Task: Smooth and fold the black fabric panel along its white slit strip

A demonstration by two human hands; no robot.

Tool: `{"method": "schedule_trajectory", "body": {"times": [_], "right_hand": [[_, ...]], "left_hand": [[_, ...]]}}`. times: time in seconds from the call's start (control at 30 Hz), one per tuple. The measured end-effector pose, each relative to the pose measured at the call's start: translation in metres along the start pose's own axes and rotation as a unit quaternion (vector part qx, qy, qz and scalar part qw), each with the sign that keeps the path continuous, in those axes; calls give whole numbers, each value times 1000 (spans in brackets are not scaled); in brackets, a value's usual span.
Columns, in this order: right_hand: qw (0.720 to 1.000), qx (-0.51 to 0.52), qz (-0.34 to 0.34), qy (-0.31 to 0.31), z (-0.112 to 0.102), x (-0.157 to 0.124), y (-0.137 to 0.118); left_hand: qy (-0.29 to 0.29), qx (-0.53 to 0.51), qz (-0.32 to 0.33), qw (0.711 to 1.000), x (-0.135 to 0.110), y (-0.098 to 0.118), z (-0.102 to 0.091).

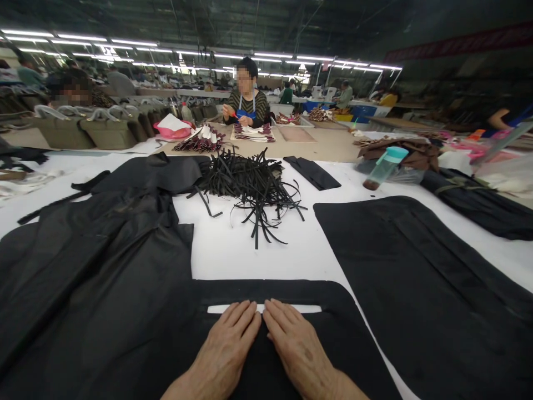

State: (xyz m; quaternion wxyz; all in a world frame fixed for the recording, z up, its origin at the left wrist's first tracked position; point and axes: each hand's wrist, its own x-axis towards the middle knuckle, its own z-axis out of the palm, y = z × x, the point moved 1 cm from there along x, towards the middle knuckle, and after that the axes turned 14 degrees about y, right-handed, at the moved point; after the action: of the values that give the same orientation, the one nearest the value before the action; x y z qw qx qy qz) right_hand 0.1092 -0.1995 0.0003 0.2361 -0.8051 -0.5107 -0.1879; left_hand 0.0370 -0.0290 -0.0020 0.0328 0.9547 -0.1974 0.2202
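Both hands lie flat, side by side, on a black fabric panel [266,289] with a long narrow slot cut near its far edge. White shows through that slot [306,309]. The fingertips of my left hand [229,344] reach over the slot's near edge, fingers stretched out and together. My right hand [297,344] mirrors it, its fingertips also at the slot. Neither hand grips anything. To the left, crumpled black fabric [104,261] spreads over the table, and another black panel [416,278] rests on the right.
A tangle of black strips [250,178] sits beyond the panel on the white table surface [233,250]. Behind it are a folded black piece [314,173] and a bottle with a turquoise lid [385,166]. A co-worker [250,103] is across the table, near olive bags [106,132].
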Motion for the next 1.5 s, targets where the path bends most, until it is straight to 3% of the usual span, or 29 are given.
{"method": "schedule_trajectory", "body": {"times": [0.23,0.37,0.5,0.67,0.87,1.1,1.3,1.5], "right_hand": [[997,-8,2,-75,1,22,3],[995,-14,-21,-100,1,25,7],[993,-20,-52,-109,-6,19,16],[993,-32,-32,-111,-24,-2,37],[993,-76,-23,-86,-45,-24,60],[984,-159,-16,-83,-38,-23,47],[988,-145,-37,-37,-33,-34,54],[994,-105,-28,18,-43,-38,59]], "left_hand": [[11,43,-67,997,1,2,18],[-12,55,-81,995,1,2,22],[-15,88,-77,993,3,3,23],[-22,136,-71,988,14,12,21],[-85,190,-71,975,40,29,14],[-156,257,-76,951,63,45,18],[-73,165,-47,982,37,19,14],[-105,155,-80,979,-2,-13,-5]]}}
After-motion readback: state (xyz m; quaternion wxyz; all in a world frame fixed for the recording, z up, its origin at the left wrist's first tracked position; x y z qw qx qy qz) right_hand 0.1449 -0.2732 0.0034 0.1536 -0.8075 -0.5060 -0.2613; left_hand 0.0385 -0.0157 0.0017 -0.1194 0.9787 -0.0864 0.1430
